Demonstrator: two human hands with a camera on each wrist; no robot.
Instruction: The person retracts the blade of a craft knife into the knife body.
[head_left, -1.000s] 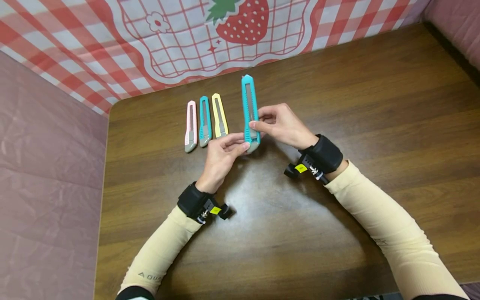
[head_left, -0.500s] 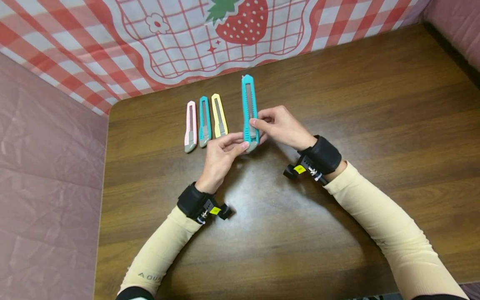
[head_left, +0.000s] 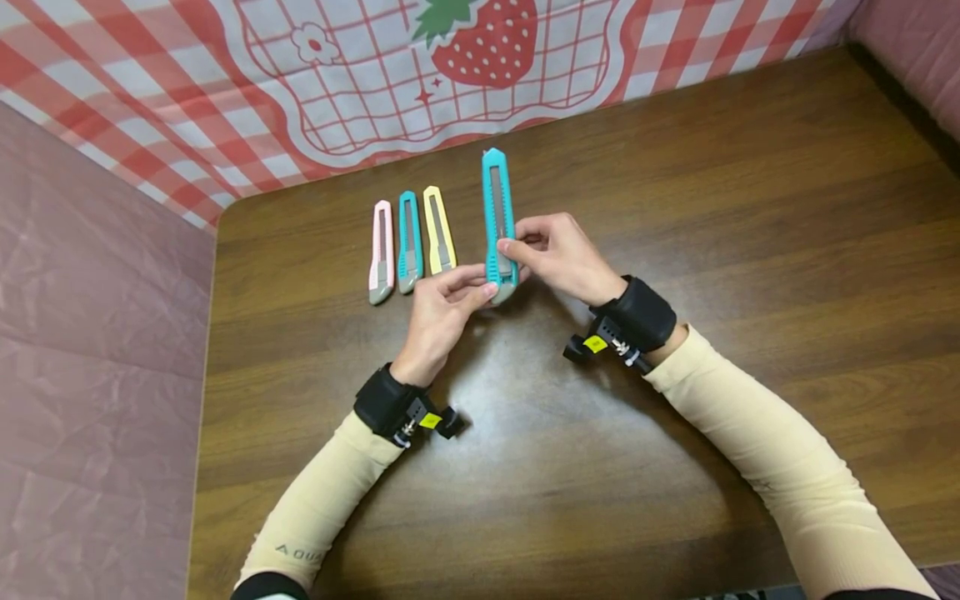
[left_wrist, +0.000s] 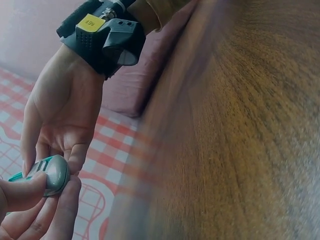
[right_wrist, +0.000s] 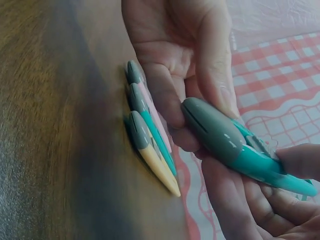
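Observation:
Both hands hold a teal utility knife [head_left: 498, 200] above the table, its pointed end toward the back and its grey end cap [right_wrist: 212, 130] toward the person. My left hand [head_left: 438, 321] pinches the knife near that cap, thumb on top and fingers beneath. From the right, my right hand [head_left: 566, 257] grips it a little higher, with the thumb on the grey slider area. The metal blade shows inside the long slot of the body. In the left wrist view, the grey cap [left_wrist: 58, 175] sits between the fingertips of both hands.
Left of the held knife, a pink utility knife [head_left: 382, 250], a second teal one [head_left: 409, 242] and a yellow one [head_left: 439, 229] lie side by side on the brown wooden table [head_left: 712, 250]. A red-checked strawberry cloth [head_left: 480, 50] hangs behind the table's back edge.
My right wrist has shifted slightly left and toward the person. The teal utility knife stays almost still in both hands, and the three knives on the table have not moved.

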